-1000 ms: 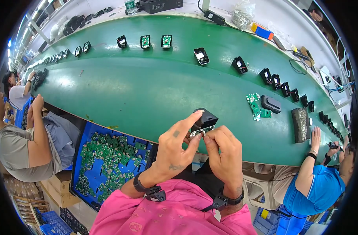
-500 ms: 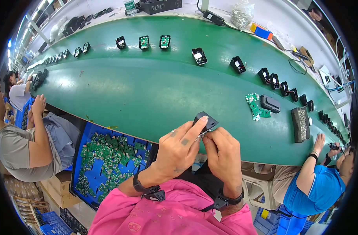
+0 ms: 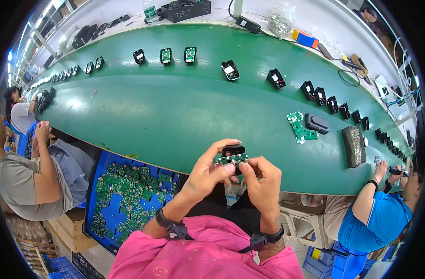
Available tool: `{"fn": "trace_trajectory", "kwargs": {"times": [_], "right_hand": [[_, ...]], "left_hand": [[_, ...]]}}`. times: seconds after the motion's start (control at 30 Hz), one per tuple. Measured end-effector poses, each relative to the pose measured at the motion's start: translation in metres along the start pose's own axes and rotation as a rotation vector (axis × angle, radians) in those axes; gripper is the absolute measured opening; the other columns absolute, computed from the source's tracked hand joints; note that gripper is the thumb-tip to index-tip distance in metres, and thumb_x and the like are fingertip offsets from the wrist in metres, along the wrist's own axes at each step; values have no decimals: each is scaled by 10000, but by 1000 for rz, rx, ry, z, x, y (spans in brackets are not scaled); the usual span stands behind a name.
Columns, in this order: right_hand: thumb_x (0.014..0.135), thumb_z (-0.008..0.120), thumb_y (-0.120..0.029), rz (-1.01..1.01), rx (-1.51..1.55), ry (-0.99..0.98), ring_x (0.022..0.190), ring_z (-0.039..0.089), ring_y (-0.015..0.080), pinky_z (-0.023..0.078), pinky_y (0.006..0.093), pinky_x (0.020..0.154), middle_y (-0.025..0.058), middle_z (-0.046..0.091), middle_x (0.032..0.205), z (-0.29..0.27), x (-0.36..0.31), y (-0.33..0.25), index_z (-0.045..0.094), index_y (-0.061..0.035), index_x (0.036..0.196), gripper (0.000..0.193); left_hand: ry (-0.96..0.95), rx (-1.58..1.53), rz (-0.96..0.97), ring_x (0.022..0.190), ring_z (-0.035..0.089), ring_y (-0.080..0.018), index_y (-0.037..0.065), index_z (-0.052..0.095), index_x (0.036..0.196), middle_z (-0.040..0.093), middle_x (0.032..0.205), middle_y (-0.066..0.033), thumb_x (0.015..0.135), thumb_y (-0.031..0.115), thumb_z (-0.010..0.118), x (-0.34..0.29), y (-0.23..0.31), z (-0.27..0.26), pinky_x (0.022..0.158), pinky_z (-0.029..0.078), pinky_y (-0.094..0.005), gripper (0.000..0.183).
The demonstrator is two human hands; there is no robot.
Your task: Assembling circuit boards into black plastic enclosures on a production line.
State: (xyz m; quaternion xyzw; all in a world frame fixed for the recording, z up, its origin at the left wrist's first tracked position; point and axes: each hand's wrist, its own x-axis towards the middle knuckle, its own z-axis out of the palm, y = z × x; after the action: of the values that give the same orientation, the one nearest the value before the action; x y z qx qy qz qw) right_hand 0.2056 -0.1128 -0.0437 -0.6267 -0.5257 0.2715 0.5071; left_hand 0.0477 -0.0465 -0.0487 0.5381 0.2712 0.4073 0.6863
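Observation:
In front of my chest, over the table's near edge, my left hand (image 3: 204,174) is wrapped round a small black plastic housing (image 3: 233,150). A green circuit board (image 3: 241,157) lies across the housing's near side, with my left thumb on it. My right hand (image 3: 263,179) has its thumb and forefinger closed at the board's right end. How far the board sits inside the housing is hidden by my fingers. To the right on the green table (image 3: 189,121), several loose circuit boards (image 3: 298,128) lie beside a closed dark case (image 3: 317,122).
Rows of black housings (image 3: 276,78) line the far side, some with boards fitted. A dark block (image 3: 354,147) stands at the right. A blue tray (image 3: 113,204) heaped with boards is at lower left. Co-workers sit left and right; a blue-shirted person (image 3: 370,221) is closest on the right.
The housing has been turned over in my hands: its smooth back faced up before, and now its open side and the green board show. My left hand has shifted its grip.

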Motion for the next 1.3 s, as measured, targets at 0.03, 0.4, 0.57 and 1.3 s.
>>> {"fn": "trace_trajectory", "kwargs": {"times": [0.03, 0.4, 0.57, 1.3], "right_hand": [[899, 716, -89, -13, 3, 20, 617, 619, 202, 469, 315, 550, 106, 653, 767, 2, -2, 1, 646, 17, 898, 127], [964, 650, -91, -167, 119, 122, 593, 602, 165, 455, 297, 521, 84, 623, 726, 3, -21, -2, 600, -1, 872, 138], [1026, 612, -261, 25, 484, 280, 474, 462, 54, 359, 207, 420, 10, 555, 661, 2, -21, 3, 572, -25, 865, 288], [870, 736, -40, 22, 165, -32, 576, 585, 119, 423, 263, 517, 70, 646, 710, -28, -41, -38, 694, 16, 893, 74]], "left_hand": [[-96, -248, -139, 901, 658, -135, 86, 414, 1461, 615, 1152, -72, 983, 119, 581, 0, 3, -10, 747, 567, -275, 508], [-72, -496, -413, 998, 678, -178, 105, 425, 1446, 631, 1155, -113, 1030, 179, 519, 9, -9, -2, 773, 602, -343, 432], [-156, 22, -160, 800, 683, -128, 100, 436, 1469, 611, 1119, -83, 970, 56, 562, -3, 1, 11, 587, 537, -238, 516], [-21, 522, 343, 931, 680, -313, 75, 482, 1419, 660, 1108, -174, 841, -59, 629, -14, 5, 25, 809, 548, -357, 612]]}}
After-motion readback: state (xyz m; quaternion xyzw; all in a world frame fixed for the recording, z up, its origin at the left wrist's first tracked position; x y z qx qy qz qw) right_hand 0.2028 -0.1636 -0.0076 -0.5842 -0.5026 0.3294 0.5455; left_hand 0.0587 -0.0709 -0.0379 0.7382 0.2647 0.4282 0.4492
